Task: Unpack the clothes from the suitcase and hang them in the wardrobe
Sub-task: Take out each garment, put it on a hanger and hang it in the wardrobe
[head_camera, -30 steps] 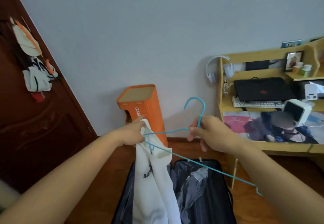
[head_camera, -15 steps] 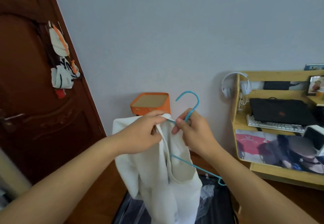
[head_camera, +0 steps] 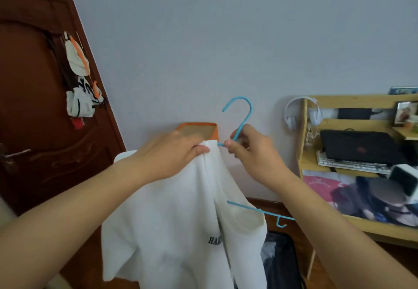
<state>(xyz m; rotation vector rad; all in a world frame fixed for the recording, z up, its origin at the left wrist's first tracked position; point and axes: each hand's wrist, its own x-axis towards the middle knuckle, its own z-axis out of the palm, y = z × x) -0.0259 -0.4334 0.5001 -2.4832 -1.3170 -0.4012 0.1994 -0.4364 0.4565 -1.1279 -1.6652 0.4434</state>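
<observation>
My left hand [head_camera: 174, 153], centre frame, has its grip closed tight on the collar edge of the white cotton T-shirt [head_camera: 172, 225], fingers curled and bunching the fabric at the top. My right hand [head_camera: 253, 153], just right of it, pinches the neck of the thin blue wire hanger [head_camera: 240, 120] between thumb and fingertips, other fingers curled in; the hook stands up above the knuckles against the pale wall. One hanger arm runs left from the pinch into the shirt collar; the other arm comes out of the shirt lower down and ends in a small notch hook at right centre.

Black print on the shirt chest reads "HAR", rest hidden in a fold. The shirt hangs down the lower centre of the frame, above the open dark suitcase [head_camera: 282, 264] at bottom right centre.

Both forearms reach up from the bottom corners, bare, wrists nearly meeting at centre.

Behind the hands an orange box [head_camera: 199, 128] peeks out. Dark brown wooden door [head_camera: 34, 130] fills the left. Yellow wooden worktop with shelves [head_camera: 343, 101] sits at right, white headphones [head_camera: 291, 117] hung on its side post.
</observation>
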